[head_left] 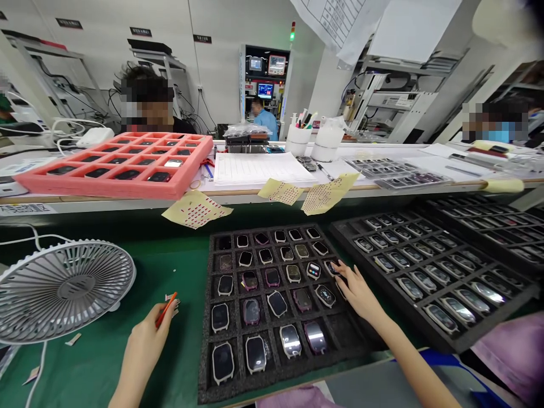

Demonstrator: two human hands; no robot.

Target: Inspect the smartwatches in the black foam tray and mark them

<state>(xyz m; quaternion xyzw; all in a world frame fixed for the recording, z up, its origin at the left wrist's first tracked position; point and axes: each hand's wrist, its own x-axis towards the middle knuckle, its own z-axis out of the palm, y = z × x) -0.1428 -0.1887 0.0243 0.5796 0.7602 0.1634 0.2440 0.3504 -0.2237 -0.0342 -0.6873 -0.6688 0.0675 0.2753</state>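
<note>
My left hand [147, 343] pinches a thin orange-red strip [165, 310] above the green mat [110, 362], with small paper scraps at its fingertips. My right hand [357, 292] rests on the right side of a black foam tray [206, 345], and its fingertips touch a dark smartwatch [330, 268]. This tray holds several watch bodies in square cells, and one watch [313, 270] has a lit, colourful screen. Part of the touched watch is hidden by my fingers.
A second black foam tray [442, 317] of watches lies to the right. A white desk fan [63, 290] stands at the left. Beyond, on a raised shelf [263, 192], are a pink foam tray [113, 165], papers and white cups. Co-workers sit across it.
</note>
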